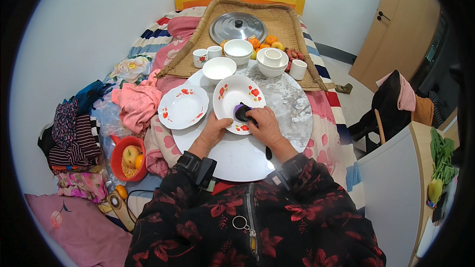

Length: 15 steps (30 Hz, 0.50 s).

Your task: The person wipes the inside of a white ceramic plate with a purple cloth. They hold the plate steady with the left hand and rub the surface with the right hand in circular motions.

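Note:
My left hand (pixel 216 129) grips the lower left rim of a white dish with red flowers (pixel 237 94), its thumb over the edge. The dish is tilted towards me above a round tabletop (pixel 293 107). In my right hand (pixel 265 125) is a bunched black and purple cloth (pixel 242 112), pressed against the lower inside of the dish. Left of it lies a white scalloped plate (pixel 183 106) with red flowers. Just beyond the dish stands a white bowl (pixel 219 69). A small black object (pixel 268 152), partly hidden by my right wrist, rests on the tabletop.
Stacked bowls (pixel 238 51), another stack holding a cup (pixel 272 67), and white cups (pixel 298 69) stand at the far edge. Behind are fruit (pixel 271 40) and a metal lid (pixel 237 27) on a woven tray (pixel 289 26). A red container (pixel 115 163) sits left on the bed.

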{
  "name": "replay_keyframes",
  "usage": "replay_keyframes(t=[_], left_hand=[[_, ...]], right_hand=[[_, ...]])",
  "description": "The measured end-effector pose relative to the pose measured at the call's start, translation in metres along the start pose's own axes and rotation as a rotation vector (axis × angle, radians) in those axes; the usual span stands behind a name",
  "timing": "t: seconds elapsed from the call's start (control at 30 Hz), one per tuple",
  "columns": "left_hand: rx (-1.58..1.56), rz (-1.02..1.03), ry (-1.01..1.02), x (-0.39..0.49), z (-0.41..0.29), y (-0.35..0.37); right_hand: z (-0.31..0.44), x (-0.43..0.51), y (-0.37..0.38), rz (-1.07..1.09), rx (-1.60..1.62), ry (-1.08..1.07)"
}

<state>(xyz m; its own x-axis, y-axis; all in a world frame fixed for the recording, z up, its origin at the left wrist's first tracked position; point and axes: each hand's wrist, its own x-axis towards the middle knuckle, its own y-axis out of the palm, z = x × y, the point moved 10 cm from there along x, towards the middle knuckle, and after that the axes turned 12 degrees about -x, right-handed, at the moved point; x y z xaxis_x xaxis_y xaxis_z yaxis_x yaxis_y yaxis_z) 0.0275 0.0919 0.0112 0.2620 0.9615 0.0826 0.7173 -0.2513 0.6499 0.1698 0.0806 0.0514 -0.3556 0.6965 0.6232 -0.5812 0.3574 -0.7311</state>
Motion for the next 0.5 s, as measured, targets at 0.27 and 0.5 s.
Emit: replay_keyframes(t=[0.27, 0.5], left_hand=[[-0.030, -0.020, 0.007, -0.001, -0.001, -0.002], [-0.013, 0.018, 0.017, -0.003, -0.004, 0.004]], right_hand=[[0.014, 0.002, -0.004, 0.030, 0.162, -0.062], [0.023, 0.002, -0.001, 0.112, 0.322, -0.071]])
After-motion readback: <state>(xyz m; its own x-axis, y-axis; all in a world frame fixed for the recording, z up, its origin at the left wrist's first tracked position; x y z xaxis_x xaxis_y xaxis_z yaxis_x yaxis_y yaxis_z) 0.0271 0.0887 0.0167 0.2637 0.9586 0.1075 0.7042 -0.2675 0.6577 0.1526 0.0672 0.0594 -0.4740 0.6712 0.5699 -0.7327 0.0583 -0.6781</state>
